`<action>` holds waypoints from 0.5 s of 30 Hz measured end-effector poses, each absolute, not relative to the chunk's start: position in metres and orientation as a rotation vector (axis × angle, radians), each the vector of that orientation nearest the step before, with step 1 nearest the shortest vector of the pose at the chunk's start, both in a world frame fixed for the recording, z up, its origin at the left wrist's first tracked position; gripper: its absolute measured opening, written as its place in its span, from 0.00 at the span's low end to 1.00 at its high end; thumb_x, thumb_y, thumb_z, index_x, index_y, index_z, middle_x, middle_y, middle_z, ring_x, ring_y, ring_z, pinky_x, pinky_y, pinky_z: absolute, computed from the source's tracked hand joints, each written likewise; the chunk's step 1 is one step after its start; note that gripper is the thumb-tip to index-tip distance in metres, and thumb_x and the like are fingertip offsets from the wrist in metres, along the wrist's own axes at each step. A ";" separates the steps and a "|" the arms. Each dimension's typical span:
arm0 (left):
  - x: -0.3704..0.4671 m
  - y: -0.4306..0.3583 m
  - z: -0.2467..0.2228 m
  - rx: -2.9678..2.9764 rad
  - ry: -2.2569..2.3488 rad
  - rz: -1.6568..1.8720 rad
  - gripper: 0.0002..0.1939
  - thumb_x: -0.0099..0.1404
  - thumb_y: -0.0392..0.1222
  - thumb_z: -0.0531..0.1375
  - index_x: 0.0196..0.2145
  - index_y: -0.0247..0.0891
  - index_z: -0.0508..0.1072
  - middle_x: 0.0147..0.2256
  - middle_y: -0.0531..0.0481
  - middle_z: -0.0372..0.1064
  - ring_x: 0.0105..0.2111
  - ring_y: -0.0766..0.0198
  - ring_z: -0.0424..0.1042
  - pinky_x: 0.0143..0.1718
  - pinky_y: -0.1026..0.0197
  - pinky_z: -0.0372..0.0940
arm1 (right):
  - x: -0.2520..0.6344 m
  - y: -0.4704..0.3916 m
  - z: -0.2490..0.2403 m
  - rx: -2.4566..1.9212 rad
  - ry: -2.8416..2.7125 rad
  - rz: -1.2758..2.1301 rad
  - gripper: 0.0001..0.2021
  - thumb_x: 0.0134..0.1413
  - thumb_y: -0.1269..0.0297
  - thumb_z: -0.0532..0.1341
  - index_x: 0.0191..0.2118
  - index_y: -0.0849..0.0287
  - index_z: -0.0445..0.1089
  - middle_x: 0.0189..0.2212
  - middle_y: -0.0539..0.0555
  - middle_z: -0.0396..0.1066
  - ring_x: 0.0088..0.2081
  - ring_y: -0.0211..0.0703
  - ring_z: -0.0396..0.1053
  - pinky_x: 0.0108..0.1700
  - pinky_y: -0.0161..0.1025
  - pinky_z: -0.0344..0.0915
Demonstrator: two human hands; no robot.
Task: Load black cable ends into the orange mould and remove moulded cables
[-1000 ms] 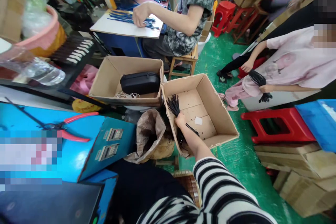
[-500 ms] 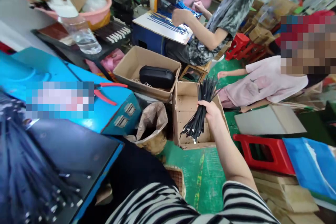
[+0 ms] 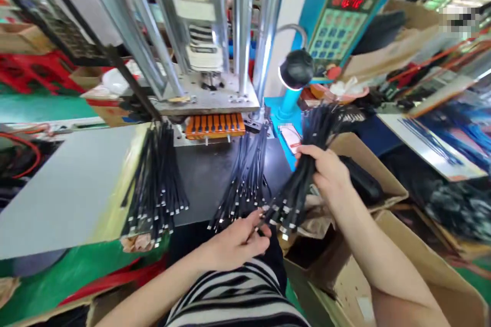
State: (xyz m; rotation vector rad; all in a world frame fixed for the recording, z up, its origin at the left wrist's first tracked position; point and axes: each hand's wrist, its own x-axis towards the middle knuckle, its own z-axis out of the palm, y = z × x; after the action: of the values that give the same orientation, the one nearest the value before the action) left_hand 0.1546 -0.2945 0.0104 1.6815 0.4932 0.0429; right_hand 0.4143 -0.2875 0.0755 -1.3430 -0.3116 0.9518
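Note:
My right hand (image 3: 328, 173) is wrapped round the middle of a bundle of flat black cables (image 3: 307, 173) with pale metal connectors at their lower ends. The bundle slants down to the left over the dark worktop's right edge. At its lower tips, the curled fingers of my left hand (image 3: 245, 237) close on a few cable ends, partly hidden. Just beyond lies a looser group of black cables (image 3: 249, 173), connectors towards me. Further left, a thick pile of black cables (image 3: 155, 184) rests at the edge of the dark worktop (image 3: 203, 168).
A press with steel columns (image 3: 264, 36) stands behind the worktop, above an orange slotted fixture (image 3: 215, 126). A black lamp (image 3: 295, 69), a control panel (image 3: 333, 20) and a phone (image 3: 290, 137) are to its right. Cardboard boxes (image 3: 433, 260) stand at my right.
My view has swung from the boxes to the press and worktop. The right hand has brought the cable bundle along, away from above the cardboard box. My left hand has come into view at its ends.

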 end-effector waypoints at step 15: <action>0.007 -0.243 0.128 1.798 0.808 0.108 0.14 0.64 0.55 0.57 0.36 0.50 0.80 0.30 0.53 0.74 0.28 0.62 0.67 0.28 0.65 0.66 | 0.382 -0.202 -0.009 -2.284 -1.383 0.399 0.18 0.52 0.51 0.67 0.36 0.62 0.67 0.35 0.63 0.71 0.43 0.57 0.70 0.44 0.46 0.66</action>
State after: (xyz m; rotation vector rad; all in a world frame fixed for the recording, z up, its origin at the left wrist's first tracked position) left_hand 0.0067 -0.2434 0.1277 1.7982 0.8078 0.1084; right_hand 0.3820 -0.2016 -0.0092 -2.2836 -1.3832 0.3993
